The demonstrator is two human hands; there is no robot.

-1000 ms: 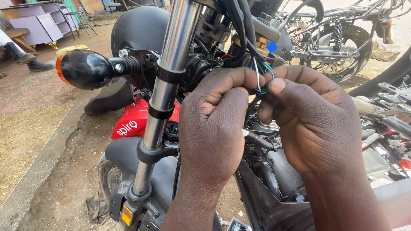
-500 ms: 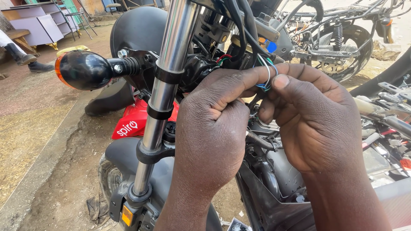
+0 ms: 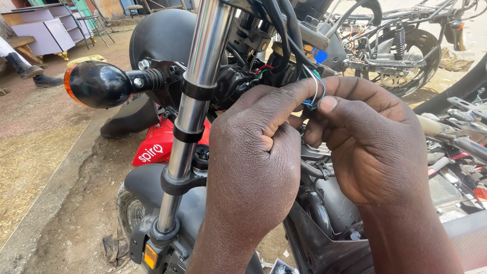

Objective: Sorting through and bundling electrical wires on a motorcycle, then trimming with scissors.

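Head view, centre of the frame: left hand (image 3: pixel 253 167) and right hand (image 3: pixel 370 147) meet fingertip to fingertip, both pinched tight on a loop of thin coloured wires (image 3: pixel 315 91) just above centre. Left of them stands the chrome fork tube (image 3: pixel 195 109), with the orange turn signal (image 3: pixel 94 84) at upper left.

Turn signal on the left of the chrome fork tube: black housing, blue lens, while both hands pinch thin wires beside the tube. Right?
Not quite. The head view shows the turn signal with an orange lens, not blue. The rest holds: left hand and right hand pinch the thin wires beside the chrome fork tube.
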